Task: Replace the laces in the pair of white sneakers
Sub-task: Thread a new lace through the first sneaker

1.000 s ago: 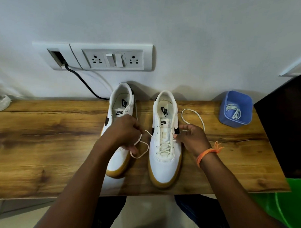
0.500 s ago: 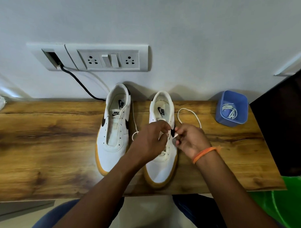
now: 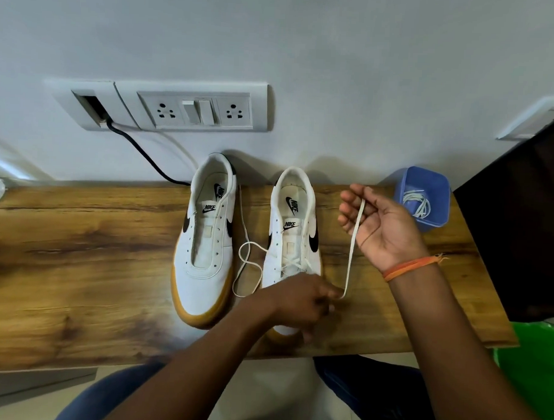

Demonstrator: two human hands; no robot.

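The lace (image 3: 352,244) runs taut from the right shoe (image 3: 295,242), where it crosses only the lowest eyelets, up to the right hand (image 3: 380,227), whose fingers curl loosely round it. The left hand (image 3: 301,300) pinches it low beside the shoe's toe; its other end loops loose between the shoes. The left shoe (image 3: 205,248) has bare eyelets. Both stand on the wooden table (image 3: 79,265). A blue tub (image 3: 439,212) holds more laces. Judging by this, most of the lacing remains.

Both forearms are bare, with no sleeves in view. A thin orange thread wristband (image 3: 409,267) with a small frayed knot at its outer end circles the right wrist. Dark blue trousers (image 3: 376,398) cover both legs below the edge.
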